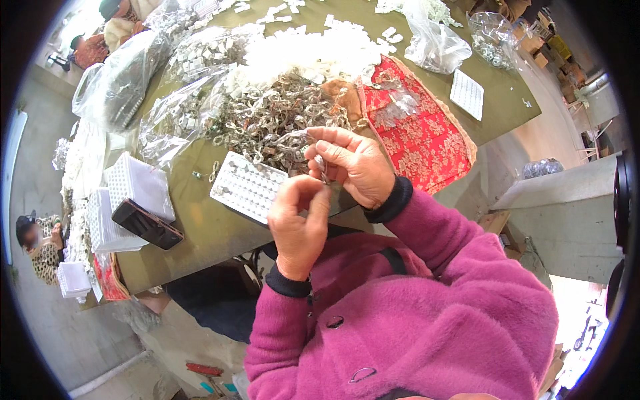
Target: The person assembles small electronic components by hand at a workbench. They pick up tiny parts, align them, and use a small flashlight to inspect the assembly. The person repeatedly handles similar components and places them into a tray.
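Note:
My right hand [360, 167] pinches a short, pale, twisted strand [320, 167] between thumb and fingers. Just below it, my left hand [300, 223] is closed, its fingertips at the strand's lower end; whether they hold anything besides is hidden. Beyond both hands rises a tangled heap of small looped cords [273, 120] with metallic bits. A white tray with rows of round holes [243, 187] lies by my left hand, some small parts on it.
White trays are stacked [143, 187] at the left, with a dark phone [147, 223] leaning there. Red floral cloth [420, 133] drapes over the near table edge. Clear plastic bags [120, 87] and white pieces [313, 53] cover the far side. Other people [43, 247] sit to the left.

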Action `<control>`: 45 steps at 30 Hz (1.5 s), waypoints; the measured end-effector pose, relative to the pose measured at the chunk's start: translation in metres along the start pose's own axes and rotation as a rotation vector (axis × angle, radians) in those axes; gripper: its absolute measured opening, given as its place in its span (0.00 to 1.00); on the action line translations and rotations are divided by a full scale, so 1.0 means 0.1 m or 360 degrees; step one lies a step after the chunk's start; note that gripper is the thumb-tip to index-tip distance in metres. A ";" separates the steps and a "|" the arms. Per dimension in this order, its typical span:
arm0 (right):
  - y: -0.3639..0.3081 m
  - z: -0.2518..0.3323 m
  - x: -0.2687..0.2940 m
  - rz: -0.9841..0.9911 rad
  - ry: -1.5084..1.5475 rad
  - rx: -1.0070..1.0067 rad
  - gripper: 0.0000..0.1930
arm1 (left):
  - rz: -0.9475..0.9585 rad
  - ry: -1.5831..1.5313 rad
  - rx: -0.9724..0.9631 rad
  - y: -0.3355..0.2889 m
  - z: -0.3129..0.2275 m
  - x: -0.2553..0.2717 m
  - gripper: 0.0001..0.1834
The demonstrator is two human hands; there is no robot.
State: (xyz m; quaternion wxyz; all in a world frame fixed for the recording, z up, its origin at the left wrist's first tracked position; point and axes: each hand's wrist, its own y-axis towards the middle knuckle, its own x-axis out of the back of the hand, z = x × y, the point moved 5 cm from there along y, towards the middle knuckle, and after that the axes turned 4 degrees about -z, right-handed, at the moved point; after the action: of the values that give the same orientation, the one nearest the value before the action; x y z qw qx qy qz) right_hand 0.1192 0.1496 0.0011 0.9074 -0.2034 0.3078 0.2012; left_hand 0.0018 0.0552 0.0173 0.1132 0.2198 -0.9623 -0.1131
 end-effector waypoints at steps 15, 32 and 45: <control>-0.23 0.48 0.26 -0.0059 -0.1083 0.0541 0.11 | 0.0055 0.0401 -0.0273 0.29 -0.09 -0.26 0.24; -0.18 0.57 0.45 -0.0160 -0.1829 0.1144 0.08 | 0.0289 0.0093 -0.0146 0.62 -0.07 -0.50 0.04; -0.12 0.51 0.63 -0.0340 -0.0301 0.0325 0.07 | -0.0252 0.0270 -0.0600 0.68 -0.26 -0.33 0.17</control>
State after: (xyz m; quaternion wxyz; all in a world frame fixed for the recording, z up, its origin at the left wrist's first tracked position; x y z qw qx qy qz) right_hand 0.1951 0.1801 0.0002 0.9645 -0.1219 0.2165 0.0894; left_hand 0.0112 0.1254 0.0549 0.2237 0.2782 -0.8909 -0.2808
